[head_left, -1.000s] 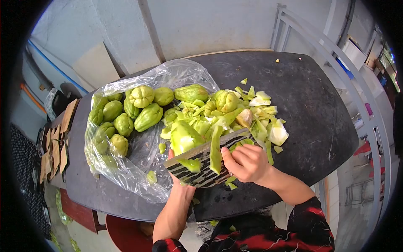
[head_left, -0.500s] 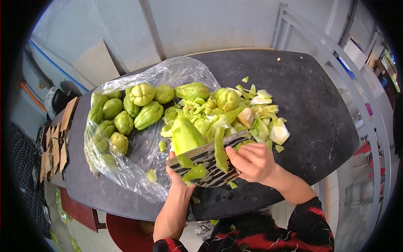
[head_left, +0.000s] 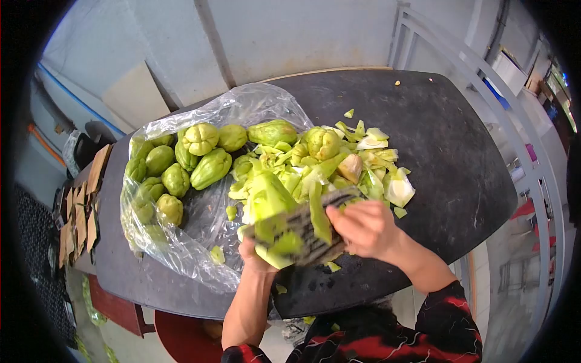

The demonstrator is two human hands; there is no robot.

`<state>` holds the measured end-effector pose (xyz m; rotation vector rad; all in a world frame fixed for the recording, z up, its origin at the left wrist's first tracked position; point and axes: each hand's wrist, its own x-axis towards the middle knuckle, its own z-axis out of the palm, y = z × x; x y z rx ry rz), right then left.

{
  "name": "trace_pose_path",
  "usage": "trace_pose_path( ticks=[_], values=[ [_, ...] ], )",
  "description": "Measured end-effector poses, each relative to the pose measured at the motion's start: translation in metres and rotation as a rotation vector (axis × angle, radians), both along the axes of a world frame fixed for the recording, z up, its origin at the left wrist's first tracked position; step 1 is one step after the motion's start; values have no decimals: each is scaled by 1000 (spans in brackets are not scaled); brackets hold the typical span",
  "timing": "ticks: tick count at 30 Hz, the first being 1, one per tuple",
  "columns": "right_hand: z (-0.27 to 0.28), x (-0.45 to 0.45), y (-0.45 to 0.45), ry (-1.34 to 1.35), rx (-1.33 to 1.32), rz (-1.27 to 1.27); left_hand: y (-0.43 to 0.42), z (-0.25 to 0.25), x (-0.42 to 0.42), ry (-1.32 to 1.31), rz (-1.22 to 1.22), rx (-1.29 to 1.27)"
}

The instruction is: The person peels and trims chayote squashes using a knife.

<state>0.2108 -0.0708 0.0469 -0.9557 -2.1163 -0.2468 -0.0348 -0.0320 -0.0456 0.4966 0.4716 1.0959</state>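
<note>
My left hand (head_left: 256, 256) is wrapped round the lower end of a partly peeled chayote (head_left: 265, 195). In my right hand (head_left: 365, 228) is a wide cleaver (head_left: 308, 251), blurred, its blade lying across the chayote with green peel strips (head_left: 318, 212) stuck to it. Beyond the blade, a pile of peelings (head_left: 296, 175) spreads over the dark table (head_left: 448, 157). On the left, whole chayotes (head_left: 212, 168) sit in and on a clear plastic bag (head_left: 209, 266). The cleaver's handle is hidden in my right fist.
Grey metal railing (head_left: 514, 103) runs along the right side. A pale wall (head_left: 290, 36) stands behind the table. Torn cardboard (head_left: 78, 212) lies at the left edge, and a red stool (head_left: 181, 339) is below the near edge.
The cleaver has shifted slightly over the chayote and is now blurred. More of the chayote's lower end shows below the blade. The view has moved slightly.
</note>
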Motion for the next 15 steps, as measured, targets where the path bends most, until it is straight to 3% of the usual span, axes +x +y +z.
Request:
trace_pose_path(
  ticks=[2, 9, 11, 15],
  values=[
    [-12, 10, 16, 5, -63, -86, -3, 14, 3, 37, -21, 155],
    [-1, 1, 5, 33, 43, -9, -3, 13, 5, 30, 5, 170],
    [-19, 10, 21, 12, -94, -142, 2, 9, 1, -56, -195, 268],
    [-10, 16, 24, 42, -185, -200, -2, 32, 14, -68, -113, 240]
  ],
)
